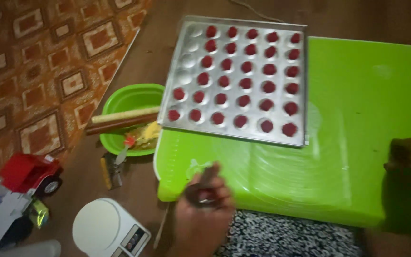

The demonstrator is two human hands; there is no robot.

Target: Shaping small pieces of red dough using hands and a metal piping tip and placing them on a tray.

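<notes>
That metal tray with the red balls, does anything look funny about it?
Yes. The tray sits crooked, hanging off the green mat's edge over the green bowl. Its left column has mostly empty hollows, while the other columns hold red balls.

Down by your left knee on the floor sits a white kitchen scale (108,232), round platform on top, with a small dark display panel (135,239) at its near right corner, blurred beyond reading. Beside the toy truck (27,173), a crumpled yellow-green wrapper (39,212) lies on the floor.
</notes>
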